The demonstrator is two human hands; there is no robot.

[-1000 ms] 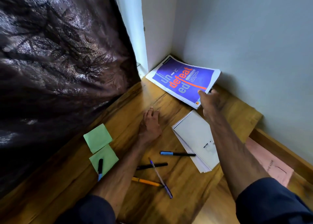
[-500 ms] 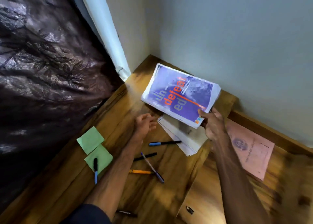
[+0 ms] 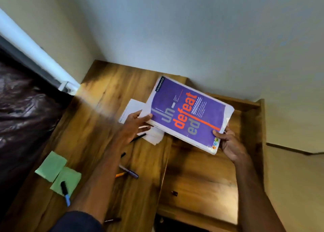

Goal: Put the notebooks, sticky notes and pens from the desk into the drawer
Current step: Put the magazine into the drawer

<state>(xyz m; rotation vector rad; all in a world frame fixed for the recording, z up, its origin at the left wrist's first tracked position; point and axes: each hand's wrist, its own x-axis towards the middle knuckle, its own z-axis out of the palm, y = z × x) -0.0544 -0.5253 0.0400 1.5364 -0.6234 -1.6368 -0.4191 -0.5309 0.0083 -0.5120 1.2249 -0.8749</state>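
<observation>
A purple notebook [image 3: 188, 114] with orange lettering is held in the air over the open wooden drawer [image 3: 201, 179] at the desk's right. My right hand [image 3: 228, 144] grips its near right corner and my left hand [image 3: 135, 125] grips its left edge. Under it on the desk lies a white spiral notebook [image 3: 131, 109], partly hidden. Two green sticky note pads [image 3: 51, 166] [image 3: 69, 177] lie at the near left, a blue-capped pen [image 3: 65, 192] across one. Several pens [image 3: 128, 171] lie mid-desk, partly behind my left forearm.
The wooden desk [image 3: 105, 95] sits in a corner, with grey walls behind and to the right. A dark shiny curtain [image 3: 22, 109] hangs along its left side. A small dark object [image 3: 174, 193] lies in the drawer. Another pen [image 3: 112, 220] lies at the desk's near edge.
The purple notebook was lifted from the desk's back corner and carried right, over the drawer. My left hand rose from the desk and took its left edge. The view swung right.
</observation>
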